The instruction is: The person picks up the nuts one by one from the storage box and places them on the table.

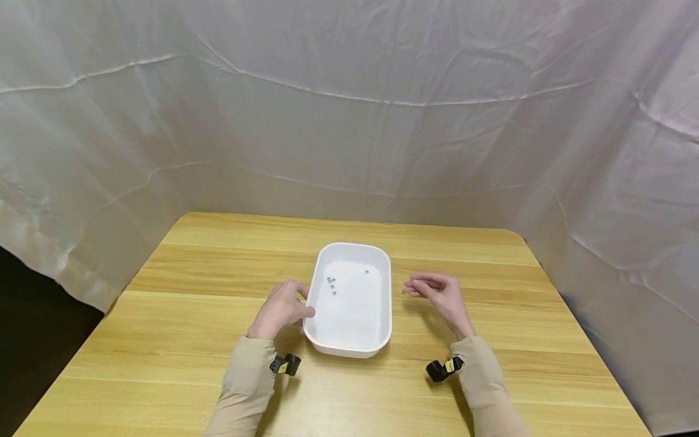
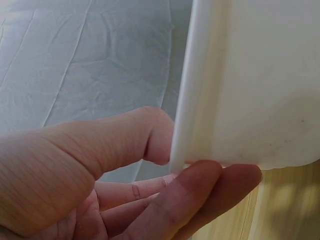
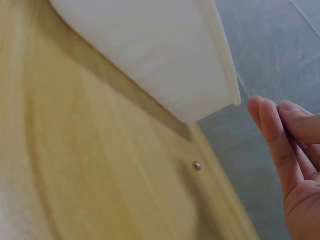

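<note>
A white rectangular tray (image 1: pixel 347 350) stands on the wooden table. My left hand (image 1: pixel 280 308) grips its left side, the thumb over the rim and the fingers (image 2: pixel 197 182) against the outer wall. Several small metal nuts (image 1: pixel 332 286) lie in the tray, most in a loose group at the left and one nut (image 1: pixel 367 272) toward the back right. My right hand (image 1: pixel 439 294) is raised just right of the tray, thumb and fingertips brought together; I cannot tell whether something sits between them. Below those fingertips, one small nut (image 3: pixel 197 165) lies on the table beside the tray.
The wooden table (image 1: pixel 191 340) reaches out on both sides of the tray. Pale cloth curtains (image 1: pixel 349 133) hang behind it and at the sides. A small black camera (image 1: pixel 286 365) is strapped to the left wrist, another camera (image 1: pixel 443 368) to the right.
</note>
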A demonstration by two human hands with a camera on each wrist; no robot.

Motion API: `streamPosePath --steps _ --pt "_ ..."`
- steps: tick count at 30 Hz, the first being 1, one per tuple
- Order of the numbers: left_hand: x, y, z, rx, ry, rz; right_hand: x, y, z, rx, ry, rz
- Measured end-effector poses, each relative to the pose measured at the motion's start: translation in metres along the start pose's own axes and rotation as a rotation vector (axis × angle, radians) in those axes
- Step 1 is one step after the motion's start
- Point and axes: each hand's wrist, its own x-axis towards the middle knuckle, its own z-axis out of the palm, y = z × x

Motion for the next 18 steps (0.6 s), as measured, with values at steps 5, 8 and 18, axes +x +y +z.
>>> streamPosePath --steps 5,8,18 --pt "0.0 0.0 0.0 -0.001 -0.002 0.004 -0.002 0.009 0.0 0.024 0.045 0.027" --pt "0.0 0.0 0.0 0.001 0.001 0.008 -0.003 0.013 0.001 0.057 0.077 0.058" --pt "0.0 0.0 0.0 0.002 0.004 0.014 -0.005 0.029 0.002 0.057 0.143 0.149"
